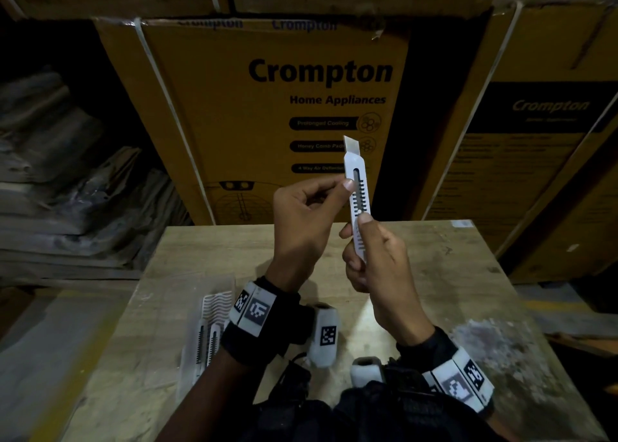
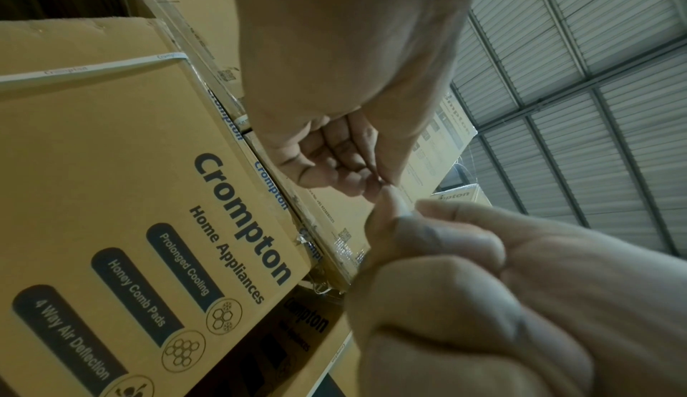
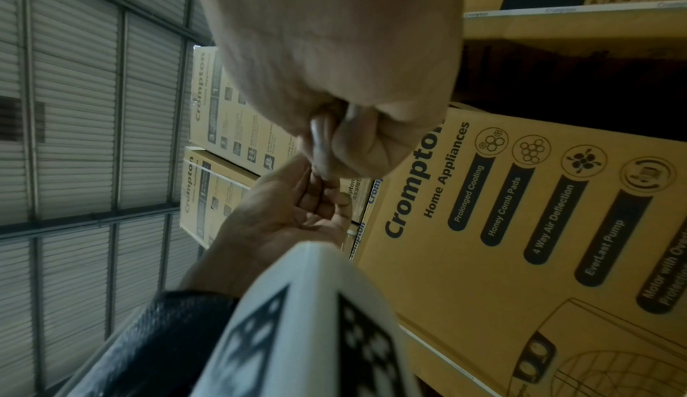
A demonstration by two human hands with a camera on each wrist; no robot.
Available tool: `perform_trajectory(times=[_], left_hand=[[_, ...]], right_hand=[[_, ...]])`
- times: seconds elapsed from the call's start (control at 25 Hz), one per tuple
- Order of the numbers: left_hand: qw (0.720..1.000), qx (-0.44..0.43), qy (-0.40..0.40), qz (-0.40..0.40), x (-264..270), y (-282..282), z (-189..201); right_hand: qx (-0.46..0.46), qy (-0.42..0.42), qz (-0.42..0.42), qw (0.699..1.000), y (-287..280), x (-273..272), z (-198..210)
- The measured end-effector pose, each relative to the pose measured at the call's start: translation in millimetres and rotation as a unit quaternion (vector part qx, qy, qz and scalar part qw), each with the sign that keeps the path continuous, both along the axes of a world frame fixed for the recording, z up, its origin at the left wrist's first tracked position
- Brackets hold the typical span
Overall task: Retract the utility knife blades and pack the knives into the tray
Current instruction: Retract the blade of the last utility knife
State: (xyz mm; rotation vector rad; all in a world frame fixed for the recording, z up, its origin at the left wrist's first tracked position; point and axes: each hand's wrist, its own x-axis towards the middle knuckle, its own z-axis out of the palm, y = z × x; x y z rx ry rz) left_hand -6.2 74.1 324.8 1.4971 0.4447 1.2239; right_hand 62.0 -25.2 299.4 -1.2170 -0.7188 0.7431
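A white utility knife (image 1: 358, 192) stands upright above the table, its silver blade (image 1: 351, 144) sticking out of the top. My right hand (image 1: 359, 237) grips the lower handle, thumb on the slider track. My left hand (image 1: 344, 187) pinches the knife's upper body from the left with thumb and curled fingers. A clear plastic tray (image 1: 217, 302) lies at the table's left front, partly hidden by my left wrist, with two white knives (image 1: 200, 339) in it. In the right wrist view the knife handle (image 3: 321, 145) shows inside my right hand (image 3: 371, 145). The left wrist view shows both hands meeting; the knife is hidden.
The wooden table (image 1: 434, 261) has a pale stain at its right front. Large Crompton cardboard boxes (image 1: 267, 107) stand right behind it and to the right. Stacked flat bundles (image 1: 67, 180) lie at the left.
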Motion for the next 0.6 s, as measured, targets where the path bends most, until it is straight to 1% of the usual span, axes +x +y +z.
perform_trajectory(times=[0.16, 0.44, 0.6], left_hand=[[1.000, -0.001, -0.011, 0.017, -2.2, -0.5, -0.5], [0.999, 0.004, -0.030, 0.019, -3.5, -3.0, -3.7], [0.999, -0.005, -0.036, 0.005, -2.8, -5.0, -3.8]], right_hand=[[-0.012, -0.011, 0.017, 1.000, -2.4, 0.0, -1.7], [-0.020, -0.048, -0.020, 0.998, -5.8, -2.9, -2.9], [0.017, -0.046, -0.048, 0.998, -8.2, -8.3, 0.6]])
